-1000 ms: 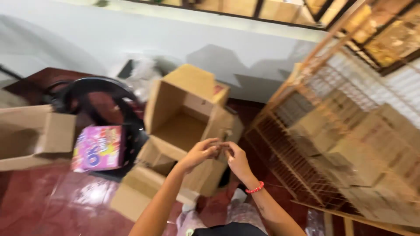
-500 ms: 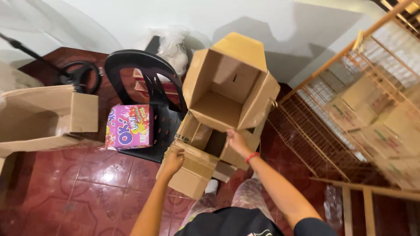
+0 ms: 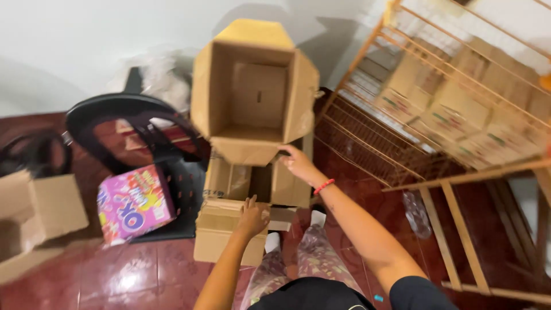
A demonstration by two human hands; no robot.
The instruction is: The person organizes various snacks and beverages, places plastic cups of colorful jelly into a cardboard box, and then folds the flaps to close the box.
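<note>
Brown cardboard is filling the middle of the floor: a tall open carton (image 3: 252,92) is tipping its mouth up toward the person, flaps spread, and it is holding nothing inside. Below it a second, lower carton (image 3: 252,181) is sitting with its flaps half up. The right hand (image 3: 298,162), a red band at its wrist, is curling its fingers on the edge where the upper carton's bottom flap is meeting the lower one; which of the two it is actually pinching is hard to tell. The left hand (image 3: 252,217) is pressing flat, fingers loose, on the folded near flap (image 3: 224,229) of the lower carton. Beside it to the left, a pink snack box (image 3: 135,204) with bright print is leaning on a black plastic chair (image 3: 135,115). Another opened brown box (image 3: 34,215) is lying at the far left. On the right, a wooden rack (image 3: 459,115) is holding stacked brown cartons with coloured labels.
</note>
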